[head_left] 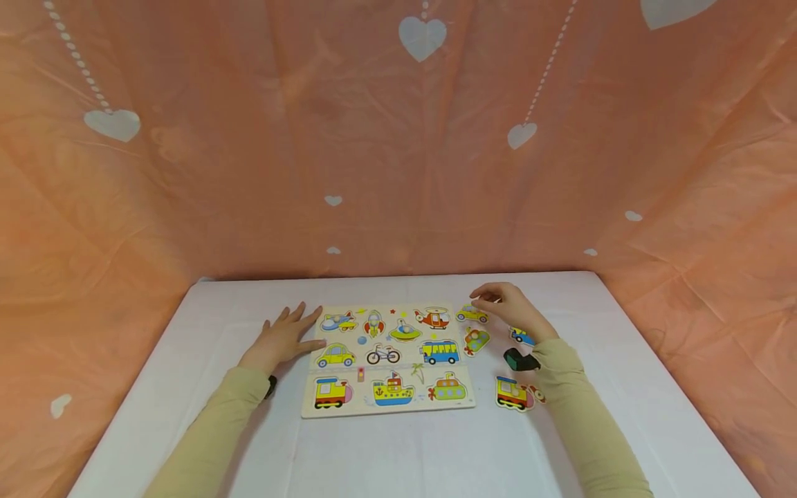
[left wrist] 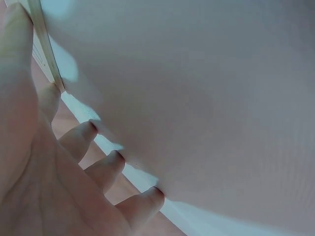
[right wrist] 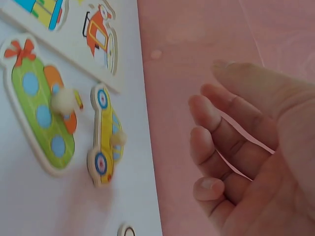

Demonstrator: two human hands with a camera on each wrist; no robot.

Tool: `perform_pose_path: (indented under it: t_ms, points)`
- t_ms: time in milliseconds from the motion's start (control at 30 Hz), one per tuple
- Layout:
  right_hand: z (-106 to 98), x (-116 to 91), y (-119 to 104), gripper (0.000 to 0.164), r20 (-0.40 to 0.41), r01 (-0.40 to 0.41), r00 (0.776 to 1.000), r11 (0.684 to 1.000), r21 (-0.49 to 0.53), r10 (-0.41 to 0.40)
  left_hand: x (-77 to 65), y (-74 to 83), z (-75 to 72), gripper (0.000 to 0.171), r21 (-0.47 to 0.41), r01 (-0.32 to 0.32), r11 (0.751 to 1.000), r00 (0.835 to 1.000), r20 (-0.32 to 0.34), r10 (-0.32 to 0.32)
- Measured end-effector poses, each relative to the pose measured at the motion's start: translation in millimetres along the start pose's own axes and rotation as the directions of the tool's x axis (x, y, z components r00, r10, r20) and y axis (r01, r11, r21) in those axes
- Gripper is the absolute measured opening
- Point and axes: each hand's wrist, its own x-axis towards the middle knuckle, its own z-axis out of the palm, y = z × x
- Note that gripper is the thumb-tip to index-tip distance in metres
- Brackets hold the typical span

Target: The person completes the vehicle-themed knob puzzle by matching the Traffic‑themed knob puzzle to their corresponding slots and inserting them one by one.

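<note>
A wooden puzzle board (head_left: 389,408) printed with vehicles lies on the table. My left hand (head_left: 283,340) is spread at its left side, with thumb and index fingertip right at the edge; the left wrist view shows the other fingertips on the tabletop. Over the loose yellow car piece (head_left: 472,315), my right hand (head_left: 506,302) hovers with fingers loosely bent and nothing between them. In the right wrist view, a small round knob stands on the car piece, and the green submarine piece (right wrist: 42,110) lies beside it.
Right of the board lie a train piece (head_left: 513,394), a red piece (head_left: 537,393) partly under the sleeve, and a blue piece (head_left: 521,336) partly hidden by the right forearm. A black wrist device (head_left: 521,360) sits by the right cuff. Pink cloth (head_left: 398,173) hangs behind the table.
</note>
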Motion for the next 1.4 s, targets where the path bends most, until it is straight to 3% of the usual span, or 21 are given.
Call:
perform_pose_path:
  t_ms: [667,1400]
  points:
    - [-35.0,-43.1,27.3,0.028,0.007,-0.023,1.0,1.0,0.012,0.022,-2.9,0.9,-1.0,0.087,0.003,0.0,1.0,1.0,-0.007,0.0]
    - [-54.8,-116.2,63.3,0.032,0.068,-0.115,0.992,0.987,0.11,0.108,-4.7,3.3,-1.6,0.085,0.005,-0.019,1.0,1.0,-0.016,0.019]
